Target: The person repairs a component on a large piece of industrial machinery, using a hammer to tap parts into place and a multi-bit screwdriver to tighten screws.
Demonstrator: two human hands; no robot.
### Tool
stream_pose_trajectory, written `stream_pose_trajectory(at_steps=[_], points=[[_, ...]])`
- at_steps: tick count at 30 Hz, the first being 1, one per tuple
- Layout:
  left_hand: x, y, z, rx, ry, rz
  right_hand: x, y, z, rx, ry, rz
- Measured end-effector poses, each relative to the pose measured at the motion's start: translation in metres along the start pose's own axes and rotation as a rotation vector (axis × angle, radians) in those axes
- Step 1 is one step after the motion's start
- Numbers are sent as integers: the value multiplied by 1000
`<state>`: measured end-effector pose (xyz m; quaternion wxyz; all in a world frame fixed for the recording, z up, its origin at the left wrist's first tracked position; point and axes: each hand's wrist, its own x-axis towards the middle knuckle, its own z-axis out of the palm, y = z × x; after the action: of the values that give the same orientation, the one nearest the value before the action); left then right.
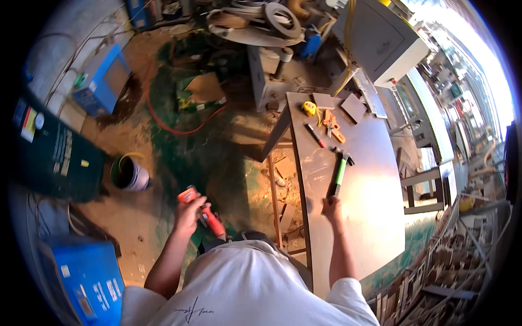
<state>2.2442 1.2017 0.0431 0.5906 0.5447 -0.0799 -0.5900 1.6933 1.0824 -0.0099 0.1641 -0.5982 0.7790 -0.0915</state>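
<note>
My right hand (331, 207) is closed round the lower end of a claw hammer (340, 173) with a green and black handle. The hammer is over the table top (359, 201), its head pointing away from me. Left of the table, my left hand (189, 214) grips a red and black hand tool (213, 221) whose exact kind I cannot make out. Beyond the hammer lie an orange-handled tool (334, 130), a black and red marker-like stick (314, 136) and a yellow tape measure (309, 108). Two flat brown squares, one of them a brown tile-like piece (353, 109), rest at the far end.
A bucket (130, 174) stands on the floor to the left, near a dark green bin (60, 149) and a blue box (87, 280). An orange-red hose (163, 126) curves across the floor. Scrap strips (435, 277) crowd the lower right. A grey cabinet (375, 38) stands beyond the table.
</note>
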Motion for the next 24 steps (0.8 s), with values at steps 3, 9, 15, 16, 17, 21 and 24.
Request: stream_pose_trajectory(at_steps=[3,9,15,16,17,21,24], points=[[63,16,93,124,-268,-10,-65,-140,-5,757,-351,-64],[114,-6,271,414,-819,-100,-44,-238,-26,980,-310,-47],[186,3,307,554,-765,-164,37,-237,-9,1139,-227,175],[201,9,305,566,-781,-119,51,-241,-8,1167,-270,204],[217,23,305,586,-785,-69,65,-251,-10,1214,-292,247],[260,98,307,814,-756,157,126,-275,-12,1299,-310,84],[287,148,297,881,-693,252,167,-317,-31,1301,-361,-68]])
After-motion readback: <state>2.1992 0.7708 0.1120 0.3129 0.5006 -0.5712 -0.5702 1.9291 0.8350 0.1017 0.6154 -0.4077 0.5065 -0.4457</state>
